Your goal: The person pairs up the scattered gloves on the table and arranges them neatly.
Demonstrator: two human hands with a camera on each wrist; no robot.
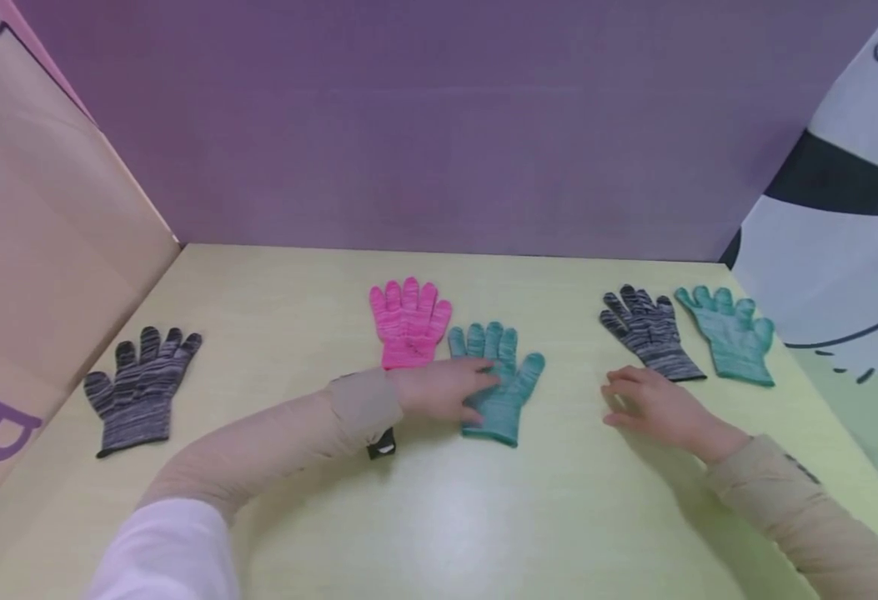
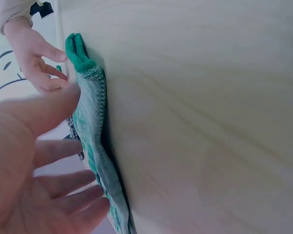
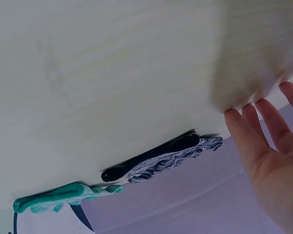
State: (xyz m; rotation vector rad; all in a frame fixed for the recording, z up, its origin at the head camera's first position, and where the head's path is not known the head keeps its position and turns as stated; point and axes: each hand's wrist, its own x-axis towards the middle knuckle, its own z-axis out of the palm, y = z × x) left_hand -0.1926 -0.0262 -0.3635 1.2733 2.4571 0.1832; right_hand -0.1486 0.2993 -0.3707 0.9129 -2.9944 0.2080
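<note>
A teal knit glove (image 1: 504,408) lay flat on the pale counter (image 1: 574,525), in the middle, fingers away from the person and cuff nearer, which presumably put its loose edge within easiest reach. The left hand (image 1: 446,390) lay across it, its grip open with fingers extended and nothing pinched; whether the fingers pressed on the knit could not be told. The forearm hid the cuff of a pink glove (image 1: 411,321) just beside.

The right hand (image 1: 656,408) had its grip open too, fingers loosely bent and holding nothing, near the cuff of a dark marled glove (image 1: 652,337); it seemed kept off the gloves. Another teal glove (image 1: 742,342) lay just beside that one, and a dark grey glove (image 1: 138,392) well apart at the left. Spread flat, each perhaps showed its shape and thumb side plainly.
</note>
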